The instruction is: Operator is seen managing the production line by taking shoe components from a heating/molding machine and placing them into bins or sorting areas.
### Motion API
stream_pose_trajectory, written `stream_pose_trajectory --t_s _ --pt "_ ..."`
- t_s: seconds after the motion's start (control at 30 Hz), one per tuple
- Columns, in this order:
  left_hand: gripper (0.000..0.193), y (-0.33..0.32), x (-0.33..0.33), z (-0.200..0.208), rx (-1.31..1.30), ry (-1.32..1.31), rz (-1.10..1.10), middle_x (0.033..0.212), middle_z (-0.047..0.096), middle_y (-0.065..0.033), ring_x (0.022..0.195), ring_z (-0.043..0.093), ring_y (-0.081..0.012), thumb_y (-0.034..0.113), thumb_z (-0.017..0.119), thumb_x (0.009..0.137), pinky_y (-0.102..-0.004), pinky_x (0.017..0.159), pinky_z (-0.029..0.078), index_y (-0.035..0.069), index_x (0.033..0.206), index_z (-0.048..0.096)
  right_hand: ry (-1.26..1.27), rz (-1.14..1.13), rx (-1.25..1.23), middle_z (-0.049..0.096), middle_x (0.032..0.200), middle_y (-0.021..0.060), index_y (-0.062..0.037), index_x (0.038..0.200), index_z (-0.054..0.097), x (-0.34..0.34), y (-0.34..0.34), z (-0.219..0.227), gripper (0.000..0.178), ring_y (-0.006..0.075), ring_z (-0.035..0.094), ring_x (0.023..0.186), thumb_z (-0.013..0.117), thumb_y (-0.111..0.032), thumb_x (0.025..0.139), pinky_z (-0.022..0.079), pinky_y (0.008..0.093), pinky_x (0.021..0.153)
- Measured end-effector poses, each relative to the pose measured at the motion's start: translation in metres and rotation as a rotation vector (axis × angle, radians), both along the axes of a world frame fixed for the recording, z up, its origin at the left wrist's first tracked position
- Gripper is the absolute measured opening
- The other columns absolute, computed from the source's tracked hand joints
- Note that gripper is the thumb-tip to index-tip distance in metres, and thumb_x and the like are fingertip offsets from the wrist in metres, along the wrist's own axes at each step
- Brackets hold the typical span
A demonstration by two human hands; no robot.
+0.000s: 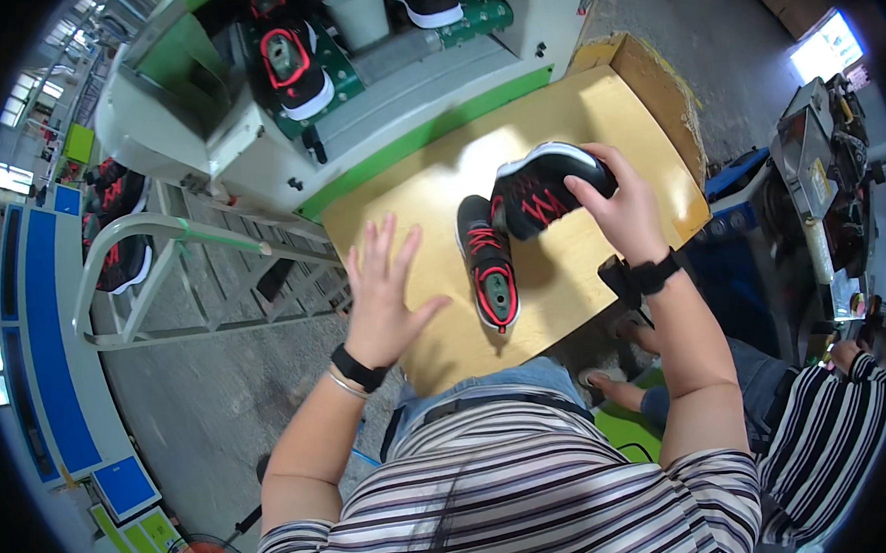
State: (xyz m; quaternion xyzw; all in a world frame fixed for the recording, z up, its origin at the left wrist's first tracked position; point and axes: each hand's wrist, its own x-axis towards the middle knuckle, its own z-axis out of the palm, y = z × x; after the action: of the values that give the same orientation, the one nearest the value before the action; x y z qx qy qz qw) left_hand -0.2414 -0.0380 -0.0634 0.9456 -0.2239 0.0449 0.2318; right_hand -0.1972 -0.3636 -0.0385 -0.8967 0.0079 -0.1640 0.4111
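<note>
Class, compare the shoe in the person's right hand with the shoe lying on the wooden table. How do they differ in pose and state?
The held shoe is gripped by the right hand, lifted and tilted so its side shows; the table shoe lies flat on the wooden table, untouched, opening upward. Both are black with red trim.

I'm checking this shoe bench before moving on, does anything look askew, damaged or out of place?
Nothing looks damaged or spilled. One black-and-red shoe lies flat on the wooden table; the right hand holds its mate tilted above it. The left hand hovers open, fingers spread, at the table's near edge.
</note>
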Motion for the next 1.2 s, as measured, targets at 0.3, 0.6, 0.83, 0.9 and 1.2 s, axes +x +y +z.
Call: stream_pose_trajectory --t_s 0.3,0.6,0.83,0.9,1.2 --pt "0.114 0.001 -0.037 -0.042 -0.659 0.321 -0.171 0.158 0.013 -0.0302 0.147 0.016 -0.046 0.029 0.087 0.064 -0.0471 0.119 0.022 0.011 0.155 0.02 0.283 0.404 0.38 0.055 0.129 0.02 -0.0008 0.137 0.048 -0.006 0.101 0.001 0.055 0.0273 0.056 0.119 0.068 -0.028 0.093 0.046 0.0345 0.099" --pt "0.112 0.03 -0.094 -0.125 -0.546 0.475 0.3 0.149 0.022 -0.027 0.138 0.029 -0.0426 0.017 0.08 0.071 -0.0452 0.114 0.029 0.001 0.153 0.006 0.394 0.208 0.412 0.034 0.146 0.0293 0.0039 0.153 0.007 -0.102 0.105 -0.179 0.105 0.0366 0.035 0.139 0.077 -0.021 0.078 0.029 0.041 0.115" --pt "0.11 0.012 -0.054 -0.152 -0.699 0.384 0.375 0.15 0.018 -0.0292 0.141 0.024 -0.0426 0.014 0.074 0.069 -0.0437 0.118 0.022 0.0 0.153 0.003 0.313 0.136 0.4 0.041 0.142 0.0308 0.008 0.15 0.017 -0.086 0.134 -0.161 0.094 0.039 0.041 0.135 0.073 -0.011 0.077 0.034 0.0385 0.112" --pt "0.114 -0.005 -0.044 -0.149 -0.602 0.332 0.395 0.153 0.012 -0.0311 0.145 0.016 -0.0452 0.014 0.075 0.066 -0.0435 0.12 0.018 0.001 0.153 0.003 0.33 0.187 0.345 0.041 0.142 0.0304 0.0068 0.152 0.014 -0.086 0.143 -0.163 0.096 0.0379 0.042 0.135 0.074 -0.013 0.078 0.034 0.0388 0.112" --pt "0.106 0.0 -0.044 -0.143 -0.805 0.297 0.45 0.143 0.035 -0.0204 0.13 0.041 -0.032 0.002 0.069 0.065 -0.0396 0.11 0.036 0.004 0.154 0.011 0.253 0.209 0.345 0.034 0.148 0.0316 0.0069 0.152 0.012 -0.097 0.158 -0.166 0.096 0.0414 0.035 0.139 0.072 -0.011 0.079 0.03 0.041 0.115"
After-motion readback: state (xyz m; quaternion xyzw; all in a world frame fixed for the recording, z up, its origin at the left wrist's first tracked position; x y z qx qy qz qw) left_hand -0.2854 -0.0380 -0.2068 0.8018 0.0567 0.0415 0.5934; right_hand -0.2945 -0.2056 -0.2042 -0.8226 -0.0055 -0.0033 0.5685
